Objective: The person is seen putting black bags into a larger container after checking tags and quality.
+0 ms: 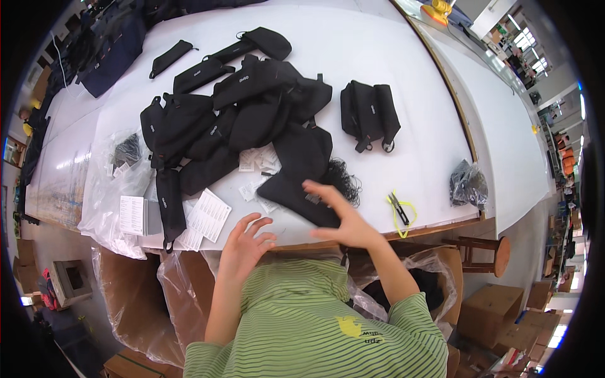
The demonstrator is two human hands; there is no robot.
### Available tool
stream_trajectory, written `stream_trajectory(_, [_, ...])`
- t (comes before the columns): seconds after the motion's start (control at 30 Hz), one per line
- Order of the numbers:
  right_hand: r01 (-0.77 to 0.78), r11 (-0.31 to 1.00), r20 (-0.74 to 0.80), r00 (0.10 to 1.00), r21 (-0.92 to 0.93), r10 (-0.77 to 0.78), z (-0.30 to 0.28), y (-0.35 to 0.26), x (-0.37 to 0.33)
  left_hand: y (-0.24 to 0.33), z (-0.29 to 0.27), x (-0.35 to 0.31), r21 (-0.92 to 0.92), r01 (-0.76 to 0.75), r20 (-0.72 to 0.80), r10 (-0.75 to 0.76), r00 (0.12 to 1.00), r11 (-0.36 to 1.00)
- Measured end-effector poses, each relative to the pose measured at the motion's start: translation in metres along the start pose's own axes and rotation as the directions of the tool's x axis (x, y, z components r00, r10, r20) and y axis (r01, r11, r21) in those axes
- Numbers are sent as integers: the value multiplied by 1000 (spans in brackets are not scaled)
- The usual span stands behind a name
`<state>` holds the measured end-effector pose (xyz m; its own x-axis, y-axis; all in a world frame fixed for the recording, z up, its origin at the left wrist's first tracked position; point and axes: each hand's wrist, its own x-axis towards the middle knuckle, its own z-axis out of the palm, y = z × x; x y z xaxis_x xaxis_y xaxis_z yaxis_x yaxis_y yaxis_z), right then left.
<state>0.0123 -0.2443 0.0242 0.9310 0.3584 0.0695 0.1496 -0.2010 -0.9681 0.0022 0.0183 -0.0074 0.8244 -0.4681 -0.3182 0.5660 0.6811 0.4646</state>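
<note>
My right hand (pixel 348 222) reaches over the near end of a black fabric pouch (pixel 295 200) at the table's front edge. Its thumb and index finger are spread; whether they touch the cloth I cannot tell. My left hand (pixel 244 247) hovers at the edge with curled, parted fingers and nothing in them. Beyond the pouch lies a heap of black fabric bags (pixel 258 107). A tangle of thin black cords (pixel 343 181) sits just past my right hand. Small white tags (pixel 255 160) are scattered beside the pouch.
Thread snips (pixel 398 209) with a yellow cord lie to the right, near a plastic bag of black pieces (pixel 468 184). Black pouches (pixel 370 115) stand behind. Printed cards (pixel 133 215) and clear plastic (pixel 104 208) are at left. Plastic-lined cartons (pixel 129 296) stand below; a wooden stool (pixel 501 256) is right.
</note>
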Motion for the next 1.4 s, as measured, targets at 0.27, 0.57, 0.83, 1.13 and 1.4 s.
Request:
stream_trajectory(0.27, [-151, 919, -865, 420, -364, -274, -245, 68, 68, 19, -44, -37, 515, -451, -223, 622, 750, 729])
stream_trajectory(0.57, [-434, 848, -514, 675, 304, 529, -265, 146, 78, 34, -74, -42, 993, 25, 71, 747, 661, -116])
stream_trajectory(0.83, [-294, 923, -929, 343, -247, -140, -263, 128, 64, 29, -84, -17, 886, 157, 169, 618, 768, -437])
stream_trajectory(1.13, [-288, 956, -31, 957, -47, 287, -78, -2, 46, 36, -78, -16, 934, 84, 188, 680, 709, -347])
stream_trajectory(1.4, [-473, 876, 61, 876, -97, 479, 6, 2, 1, 58, -49, -17, 917, -6, 368, 840, 399, -399])
